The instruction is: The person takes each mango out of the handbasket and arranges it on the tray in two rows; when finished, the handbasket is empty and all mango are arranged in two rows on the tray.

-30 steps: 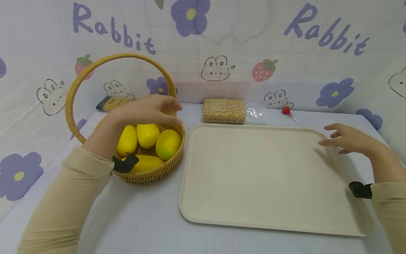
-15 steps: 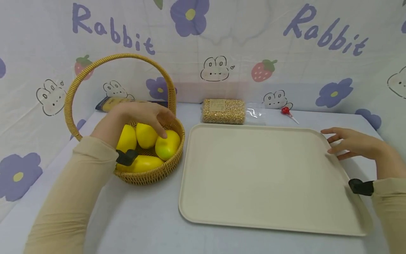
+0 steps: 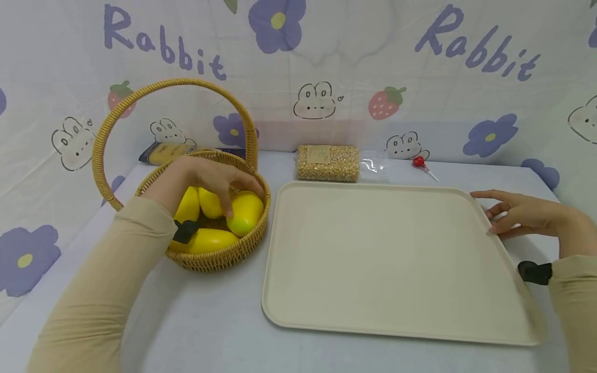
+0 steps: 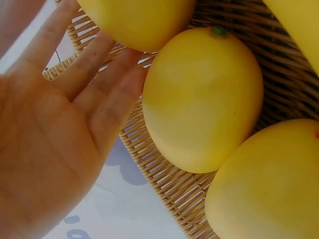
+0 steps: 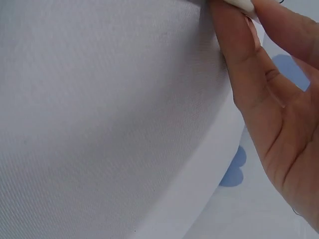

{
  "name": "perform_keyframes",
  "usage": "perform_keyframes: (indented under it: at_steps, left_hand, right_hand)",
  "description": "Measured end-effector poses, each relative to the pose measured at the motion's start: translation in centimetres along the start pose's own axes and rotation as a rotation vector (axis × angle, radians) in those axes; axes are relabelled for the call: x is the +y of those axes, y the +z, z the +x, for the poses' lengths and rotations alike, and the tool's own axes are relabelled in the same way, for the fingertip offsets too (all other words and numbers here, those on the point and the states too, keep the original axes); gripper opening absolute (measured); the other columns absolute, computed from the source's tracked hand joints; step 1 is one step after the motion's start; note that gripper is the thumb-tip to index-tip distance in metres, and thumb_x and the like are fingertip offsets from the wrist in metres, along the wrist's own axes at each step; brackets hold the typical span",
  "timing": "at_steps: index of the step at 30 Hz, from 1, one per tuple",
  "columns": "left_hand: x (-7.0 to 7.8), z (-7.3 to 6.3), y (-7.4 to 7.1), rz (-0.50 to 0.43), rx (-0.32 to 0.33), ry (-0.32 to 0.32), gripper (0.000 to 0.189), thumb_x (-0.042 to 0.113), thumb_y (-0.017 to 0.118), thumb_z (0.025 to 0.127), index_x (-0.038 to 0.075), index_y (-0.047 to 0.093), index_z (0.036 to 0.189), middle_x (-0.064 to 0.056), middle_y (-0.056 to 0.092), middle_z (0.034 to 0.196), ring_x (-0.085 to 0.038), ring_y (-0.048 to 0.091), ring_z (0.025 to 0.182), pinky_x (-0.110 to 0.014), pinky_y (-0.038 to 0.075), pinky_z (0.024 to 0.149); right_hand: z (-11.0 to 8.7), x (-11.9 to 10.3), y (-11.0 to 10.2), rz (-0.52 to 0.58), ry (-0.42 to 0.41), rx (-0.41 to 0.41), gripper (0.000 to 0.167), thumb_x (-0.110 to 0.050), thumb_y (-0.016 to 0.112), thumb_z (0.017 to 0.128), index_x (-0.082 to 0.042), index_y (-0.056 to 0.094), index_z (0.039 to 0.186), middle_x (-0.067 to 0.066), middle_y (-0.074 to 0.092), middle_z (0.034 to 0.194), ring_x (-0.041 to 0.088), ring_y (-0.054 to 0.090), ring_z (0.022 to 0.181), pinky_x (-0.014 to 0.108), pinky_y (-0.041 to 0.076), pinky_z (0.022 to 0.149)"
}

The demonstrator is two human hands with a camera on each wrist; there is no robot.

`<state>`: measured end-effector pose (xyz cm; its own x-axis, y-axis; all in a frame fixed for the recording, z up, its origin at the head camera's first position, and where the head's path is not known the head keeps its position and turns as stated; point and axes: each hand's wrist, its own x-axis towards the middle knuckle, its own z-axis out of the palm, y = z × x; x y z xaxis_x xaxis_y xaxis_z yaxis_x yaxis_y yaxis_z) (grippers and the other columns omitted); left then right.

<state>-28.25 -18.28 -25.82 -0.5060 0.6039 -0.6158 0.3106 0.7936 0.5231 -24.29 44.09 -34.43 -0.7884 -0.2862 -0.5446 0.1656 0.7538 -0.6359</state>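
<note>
Fingers and thumb of my left hand (image 3: 205, 176) go round two sides of a yellow fruit (image 3: 247, 215) in the head view, but I can't tell if they squeeze it. That fruit sits at the right side of the brown basket (image 3: 212, 261), close to other yellow fruits (image 3: 205, 242). My right hand (image 3: 531, 213) pinches the right edge of the big flat tray (image 3: 382, 259). Behind the tray lie a bag of grains (image 3: 328, 163) and a red lollipop (image 3: 419, 162).

From my left wrist, my fingers look mostly straight, with some tips hidden behind fruit.

From my right wrist, my thumb and a finger nip the pale rim.
</note>
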Motion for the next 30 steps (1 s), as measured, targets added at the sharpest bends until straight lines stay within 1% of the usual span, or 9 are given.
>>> perform_keyframes:
  at_steps: [4, 9, 12, 19, 24, 30]
  left_hand:
    - [0.01, 0.08, 0.15, 0.03, -0.007, -0.012, 0.078, 0.013, 0.078, 0.078, 0.024, 0.044, 0.147, -0.011, 0.026, 0.164, -0.035, 0.017, 0.153, -0.062, 0.014, 0.124]
    - [-0.14, 0.12, 0.4, 0.053, -0.01, -0.045, 0.078, 0.012, 0.077, 0.079, 0.03, 0.043, 0.148, -0.009, 0.024, 0.164, -0.034, 0.02, 0.15, -0.064, 0.016, 0.122]
    - [-0.3, 0.15, 0.5, 0.064, -0.016, -0.051, 0.079, 0.013, 0.077, 0.08, 0.032, 0.042, 0.148, -0.008, 0.027, 0.163, -0.033, 0.022, 0.147, -0.064, 0.017, 0.122]
    - [-0.38, 0.24, 0.49, 0.082, -0.038, -0.037, 0.081, 0.016, 0.079, 0.078, 0.03, 0.041, 0.148, -0.009, 0.029, 0.161, -0.032, 0.025, 0.145, -0.061, 0.02, 0.122]
    - [-0.43, 0.33, 0.51, 0.089, -0.05, -0.062, 0.083, 0.019, 0.081, 0.079, 0.03, 0.039, 0.15, -0.01, 0.029, 0.161, -0.032, 0.025, 0.145, -0.061, 0.019, 0.122]
    - [-0.45, 0.44, 0.65, 0.137, -0.064, -0.103, 0.087, 0.027, 0.082, 0.079, 0.031, 0.035, 0.152, -0.012, 0.029, 0.16, -0.032, 0.025, 0.146, -0.06, 0.02, 0.122]
  right_hand:
    - [-0.01, 0.17, -0.08, -0.002, -0.003, -0.006, 0.102, -0.018, 0.071, 0.087, -0.015, -0.001, 0.159, 0.03, 0.034, 0.144, 0.01, 0.058, 0.106, 0.032, 0.058, 0.091]
    - [0.03, 0.16, -0.07, -0.004, -0.005, -0.01, 0.102, -0.019, 0.071, 0.087, -0.016, -0.002, 0.159, 0.031, 0.033, 0.144, 0.012, 0.057, 0.107, 0.032, 0.058, 0.091]
    - [0.02, 0.17, -0.04, -0.006, -0.005, -0.016, 0.102, -0.019, 0.07, 0.087, -0.016, -0.002, 0.159, 0.031, 0.033, 0.145, 0.013, 0.057, 0.108, 0.033, 0.058, 0.091]
    - [0.01, 0.06, 0.07, -0.011, -0.011, -0.011, 0.101, -0.018, 0.07, 0.088, -0.017, -0.002, 0.159, 0.032, 0.033, 0.144, 0.015, 0.058, 0.109, 0.035, 0.058, 0.091]
    - [-0.08, -0.01, 0.19, -0.011, -0.006, -0.004, 0.101, -0.019, 0.071, 0.087, -0.017, 0.0, 0.159, 0.032, 0.034, 0.145, 0.018, 0.058, 0.11, 0.038, 0.059, 0.092]
    - [-0.13, 0.11, 0.11, -0.007, -0.012, -0.012, 0.102, -0.019, 0.071, 0.087, -0.018, -0.001, 0.159, 0.032, 0.034, 0.145, 0.016, 0.058, 0.109, 0.036, 0.059, 0.091]
